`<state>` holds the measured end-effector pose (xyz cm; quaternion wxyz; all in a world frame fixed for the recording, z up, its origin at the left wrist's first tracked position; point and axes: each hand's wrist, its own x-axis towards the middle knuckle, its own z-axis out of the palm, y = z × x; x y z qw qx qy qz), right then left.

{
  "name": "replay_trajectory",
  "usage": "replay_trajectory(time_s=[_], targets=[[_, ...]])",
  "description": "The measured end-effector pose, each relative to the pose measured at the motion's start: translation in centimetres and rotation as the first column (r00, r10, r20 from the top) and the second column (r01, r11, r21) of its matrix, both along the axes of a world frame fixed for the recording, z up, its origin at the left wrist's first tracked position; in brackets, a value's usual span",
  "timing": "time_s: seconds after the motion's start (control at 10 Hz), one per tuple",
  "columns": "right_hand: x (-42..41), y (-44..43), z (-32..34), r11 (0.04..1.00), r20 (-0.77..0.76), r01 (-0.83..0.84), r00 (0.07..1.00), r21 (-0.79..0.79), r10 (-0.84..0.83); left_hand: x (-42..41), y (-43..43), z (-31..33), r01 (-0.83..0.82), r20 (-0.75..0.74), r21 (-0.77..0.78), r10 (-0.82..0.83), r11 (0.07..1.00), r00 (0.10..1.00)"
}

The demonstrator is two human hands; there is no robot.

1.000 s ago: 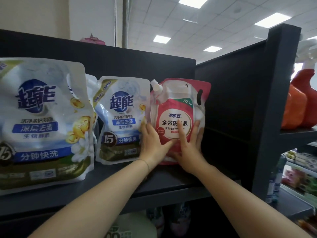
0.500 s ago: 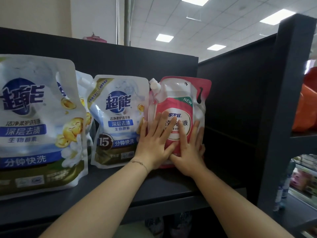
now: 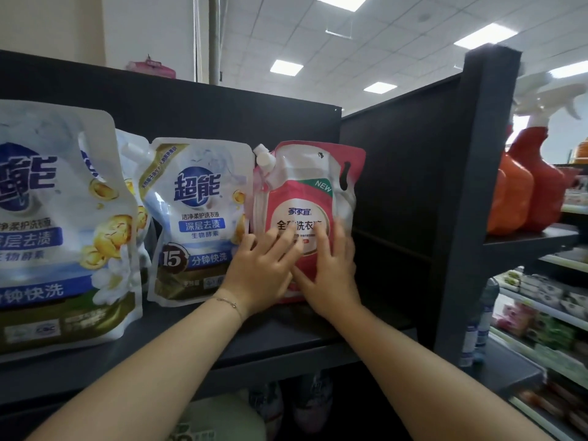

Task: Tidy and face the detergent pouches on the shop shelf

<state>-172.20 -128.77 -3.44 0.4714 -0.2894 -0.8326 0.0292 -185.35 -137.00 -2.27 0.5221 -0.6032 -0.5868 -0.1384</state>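
Shop aisle under ceiling light panels; dark shelf (image 3: pixel 261 342) crossed the lower centre of the frame, dark back panel behind it.

Nearest: two bare forearms rose from the bottom edge and converged at centre frame. Left hand (image 3: pixel 261 272), thin bracelet at the wrist, lay flat on the lower left of the pink pouch (image 3: pixel 310 218). Right hand (image 3: pixel 331 272) lay flat on its lower right. Both hands equally near; thumbs almost met low on the pouch front.

Fingers: spread and extended on both hands, palms pressing the pouch face. No wrap around either edge was visible, so contact read as a push or steadying, not a clamp.

Pouch: stood upright at centre frame, long axis vertical, label forward, spout at its upper left. It sat directly ahead of and above the fingertips, toward the back panel. Its left edge touched or overlapped the smaller blue-and-white pouch (image 3: pixel 199 221); which, could not be told.

Farther left: large blue-and-white pouch (image 3: pixel 60 224), closer to the shelf front. Far right: orange spray bottles (image 3: pixel 525 186) on the neighbouring shelf.

Judgement: squaring or seating the pouch was in hand.
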Motion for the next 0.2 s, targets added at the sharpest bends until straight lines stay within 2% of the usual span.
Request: replay_trajectory(time_s=[0.1,0.2], targets=[[1.7,-0.3,0.3,0.998,0.084,-0.062,0.994,-0.024,0.064,1.0,-0.5,0.1,0.045,-0.090,-0.088,-0.053,0.995,0.995],[4.5,-1.0,1.0,0.989,0.185,-0.120,0.977,0.085,0.102,3.1,-1.0,0.7,0.076,-0.033,-0.130,-0.081,0.989,0.996]])
